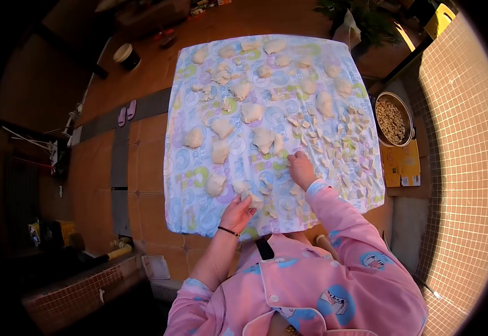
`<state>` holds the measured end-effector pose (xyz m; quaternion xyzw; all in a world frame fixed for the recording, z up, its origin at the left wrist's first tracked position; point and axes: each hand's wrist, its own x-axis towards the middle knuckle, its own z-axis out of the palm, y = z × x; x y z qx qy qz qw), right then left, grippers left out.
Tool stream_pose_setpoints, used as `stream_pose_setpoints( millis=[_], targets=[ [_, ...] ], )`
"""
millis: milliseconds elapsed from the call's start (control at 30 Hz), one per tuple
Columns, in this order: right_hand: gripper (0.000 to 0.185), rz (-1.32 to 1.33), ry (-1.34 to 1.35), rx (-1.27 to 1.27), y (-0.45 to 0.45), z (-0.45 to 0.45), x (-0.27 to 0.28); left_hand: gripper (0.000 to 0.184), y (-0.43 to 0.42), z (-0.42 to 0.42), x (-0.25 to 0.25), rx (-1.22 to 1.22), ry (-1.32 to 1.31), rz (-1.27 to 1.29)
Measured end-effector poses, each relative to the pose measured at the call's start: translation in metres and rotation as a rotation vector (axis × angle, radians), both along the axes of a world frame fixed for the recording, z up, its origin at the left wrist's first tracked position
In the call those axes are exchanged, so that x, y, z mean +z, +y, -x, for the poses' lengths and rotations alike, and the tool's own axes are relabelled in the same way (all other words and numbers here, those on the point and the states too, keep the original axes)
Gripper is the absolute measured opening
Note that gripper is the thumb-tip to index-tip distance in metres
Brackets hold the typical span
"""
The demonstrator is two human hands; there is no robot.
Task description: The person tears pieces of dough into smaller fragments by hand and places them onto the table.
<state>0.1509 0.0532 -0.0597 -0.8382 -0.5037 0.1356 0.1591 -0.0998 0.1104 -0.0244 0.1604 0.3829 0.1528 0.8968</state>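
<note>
Pale, dough-like lumps [252, 113] lie spread over a white cloth [185, 193] printed with coloured letters and rings. At the near side my left hand [238, 214], with a dark beaded bracelet at the wrist, has its fingers closed on a pale lump [248, 193]. Another lump [216, 185] rests just beyond that hand. My right hand [301, 169] is over the cloth's middle, fingertips pinched together. Whatever they hold is too small to make out. Small torn pale pieces [333, 134] are scattered beyond and to the right of it.
To the right stands a metal pot [390, 119] full of tan, bean-like pieces, beside a yellow cardboard sheet [402, 166]. A tiled wall [462, 140] runs along the right. Pink slippers [126, 112] and a lidded bucket [126, 56] are on the floor to the left.
</note>
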Motion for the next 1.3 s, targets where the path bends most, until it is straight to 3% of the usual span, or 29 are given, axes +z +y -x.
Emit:
stream_pose_setpoints(
  millis=[133,200,233,300,533,833,900,1033,1100,1133,1200,1300],
  targets=[
    [0.028,-0.201,-0.005,0.07,-0.007,0.014,0.026,0.03,-0.003,-0.004,0.008,0.015,-0.029,-0.013],
    [0.029,-0.144,0.773,0.087,-0.013,0.032,0.05,0.03,-0.004,-0.005,0.011,0.009,-0.042,-0.033],
    [0.029,-0.146,0.772,0.091,-0.018,0.044,0.058,0.03,-0.004,-0.006,0.012,0.001,-0.046,-0.039],
    [0.03,-0.095,1.355,-0.021,-0.027,0.065,0.068,0.031,-0.004,-0.006,0.013,-0.005,-0.054,-0.047],
    [0.03,-0.027,1.367,-0.055,-0.035,0.081,0.065,0.035,-0.006,-0.004,0.018,-0.061,-0.049,-0.128],
    [0.023,0.053,1.584,-0.085,-0.032,0.078,0.066,0.03,-0.007,0.007,0.017,-0.062,-0.136,-0.069],
    [0.021,0.05,1.736,-0.089,-0.03,0.076,0.062,0.028,-0.007,0.008,0.016,-0.048,-0.155,-0.039],
    [0.022,-0.062,1.53,-0.182,-0.013,0.053,0.047,0.026,-0.003,0.01,0.007,0.035,-0.154,0.015],
    [0.021,-0.147,0.679,-0.107,0.001,0.037,0.029,0.025,-0.001,0.014,0.007,0.053,-0.141,0.004],
    [0.021,-0.146,0.68,-0.105,0.007,0.031,0.019,0.025,-0.001,0.016,0.009,0.057,-0.13,-0.005],
    [0.028,-0.131,0.311,0.024,0.018,0.026,0.008,0.024,-0.001,0.02,0.01,0.066,-0.116,-0.013],
    [0.029,-0.108,0.152,0.091,0.029,0.03,0.004,0.026,-0.003,0.026,0.013,0.077,-0.12,-0.031]
  ],
)
